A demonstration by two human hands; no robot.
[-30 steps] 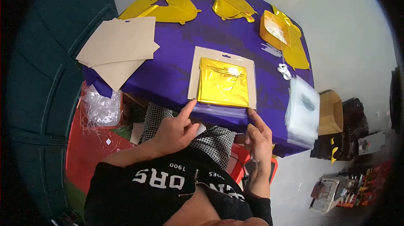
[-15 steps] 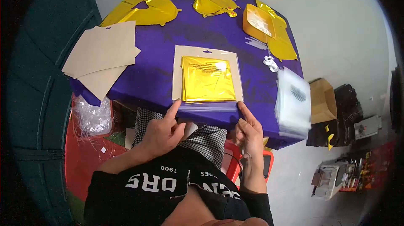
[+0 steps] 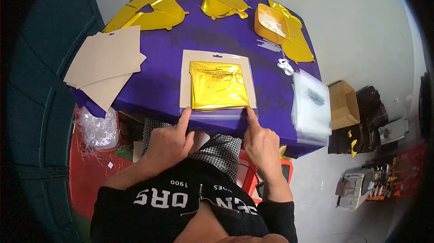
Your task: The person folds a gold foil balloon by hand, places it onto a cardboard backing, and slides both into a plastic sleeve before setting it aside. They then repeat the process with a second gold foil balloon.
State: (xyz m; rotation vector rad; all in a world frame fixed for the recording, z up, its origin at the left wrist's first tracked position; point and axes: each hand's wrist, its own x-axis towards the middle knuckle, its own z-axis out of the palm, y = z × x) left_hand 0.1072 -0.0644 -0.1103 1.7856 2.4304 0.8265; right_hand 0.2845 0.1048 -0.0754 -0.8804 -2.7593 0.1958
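At the near edge of the counter point(image 3: 167, 71) the clear packet point(image 3: 218, 84) — likely light, slick, card-stiffened — lies under left hand point(image 3: 168, 142) and right hand point(image 3: 262, 146), index fingers point(image 3: 184, 116) pressing its seal, grasping nothing; best pinched at the card's corners.

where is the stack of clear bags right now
In the head view, the stack of clear bags sits at the right edge of the purple table, right of the gold foil packet, beside a cardboard box.

The counter point(image 3: 162, 80) is showing deep purple all over. The folded foil point(image 3: 218, 84) is shining gold against its beige backing card point(image 3: 185, 82), and the foil shapes point(image 3: 151, 10) farther back are gleaming the same gold. The loose card sheets point(image 3: 106, 57) are showing plain tan. The person is wearing black-and-white checked trousers point(image 3: 222, 150) and a black top point(image 3: 181, 207) with white lettering.
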